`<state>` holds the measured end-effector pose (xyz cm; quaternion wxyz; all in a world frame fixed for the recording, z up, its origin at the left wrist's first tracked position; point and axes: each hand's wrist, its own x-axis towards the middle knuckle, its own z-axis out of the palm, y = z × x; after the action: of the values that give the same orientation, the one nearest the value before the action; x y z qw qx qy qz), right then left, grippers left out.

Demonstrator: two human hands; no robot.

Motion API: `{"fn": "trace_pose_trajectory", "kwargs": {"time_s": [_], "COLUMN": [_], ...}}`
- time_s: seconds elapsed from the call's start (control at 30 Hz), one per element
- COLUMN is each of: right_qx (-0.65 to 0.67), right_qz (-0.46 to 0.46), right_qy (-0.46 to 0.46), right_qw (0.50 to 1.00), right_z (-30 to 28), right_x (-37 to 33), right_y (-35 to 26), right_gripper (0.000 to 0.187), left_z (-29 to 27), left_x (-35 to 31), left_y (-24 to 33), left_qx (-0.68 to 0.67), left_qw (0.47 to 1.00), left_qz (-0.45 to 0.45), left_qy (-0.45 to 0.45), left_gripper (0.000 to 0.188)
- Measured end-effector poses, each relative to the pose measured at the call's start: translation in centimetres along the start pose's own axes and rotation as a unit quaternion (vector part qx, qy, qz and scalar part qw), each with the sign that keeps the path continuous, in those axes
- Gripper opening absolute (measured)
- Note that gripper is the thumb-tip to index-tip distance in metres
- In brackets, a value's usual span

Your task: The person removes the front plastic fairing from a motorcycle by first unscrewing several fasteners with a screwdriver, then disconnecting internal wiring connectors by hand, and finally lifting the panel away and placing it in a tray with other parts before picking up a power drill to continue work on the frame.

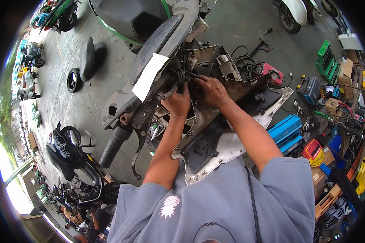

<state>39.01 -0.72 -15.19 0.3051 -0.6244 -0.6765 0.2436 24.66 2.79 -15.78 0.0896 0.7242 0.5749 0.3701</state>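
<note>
Both my hands reach into the stripped front of a scooter, among dark wiring (pixel 181 76) below the handlebar. My left hand (pixel 177 102) is closed beside the cables, thumb upward; what its fingers grip is hidden. Just to its right, my right hand (pixel 210 91) is curled with its fingertips at the same wiring, and what they pinch is too small and dark to name. A white paper sheet (pixel 150 77) lies on the grey handlebar cover (pixel 125 95). The black handlebar grip (pixel 115 146) and brake lever (pixel 138 158) stick out to the left of my left forearm.
A white-edged body panel (pixel 227 148) spans the space below my forearms. On the right stand a blue toolbox (pixel 287 128), a red box (pixel 273 73), a green tool case (pixel 327 60) and cartons. A seat (pixel 87 60), a tire (pixel 74 80) and a black scooter (pixel 75 162) are at left.
</note>
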Motion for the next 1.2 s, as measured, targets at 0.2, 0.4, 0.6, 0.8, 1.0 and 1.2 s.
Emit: {"fn": "trace_pose_trajectory", "kwargs": {"time_s": [0.2,0.4,0.6,0.8,1.0,1.2], "right_qx": [-0.018,0.007,0.320,0.352,0.493,0.474], "right_qz": [0.013,0.007,0.227,0.283,0.198,0.185], "right_qy": [-0.016,0.036,0.077,0.141,0.131,0.102], "right_qw": [1.000,0.999,0.916,0.881,0.837,0.855], "right_z": [-0.8,-4.0,-2.8,-1.0,-0.1,-3.7], "right_x": [0.0,-3.7,-5.4,-3.1,-4.1,-7.8], "right_y": [-1.3,-3.3,-2.8,-2.1,-2.5,-3.6], "right_gripper": [0.039,0.028,0.016,0.018,0.018,0.017], "left_z": [-0.4,-4.7,-7.2,-7.2,-5.4,-7.8], "left_x": [-0.6,-1.8,-3.5,-1.0,-1.6,-0.4], "left_y": [-0.7,1.2,0.8,3.4,2.8,3.8], "left_qx": [-0.002,-0.023,-0.189,-0.228,-0.532,-0.611], "left_qw": [0.999,0.998,0.971,0.910,0.739,0.646], "left_qz": [0.051,0.057,-0.120,-0.250,-0.254,-0.207], "left_qy": [0.001,-0.022,-0.079,-0.237,-0.327,-0.409], "left_gripper": [0.021,0.018,0.018,0.032,0.045,0.045]}}
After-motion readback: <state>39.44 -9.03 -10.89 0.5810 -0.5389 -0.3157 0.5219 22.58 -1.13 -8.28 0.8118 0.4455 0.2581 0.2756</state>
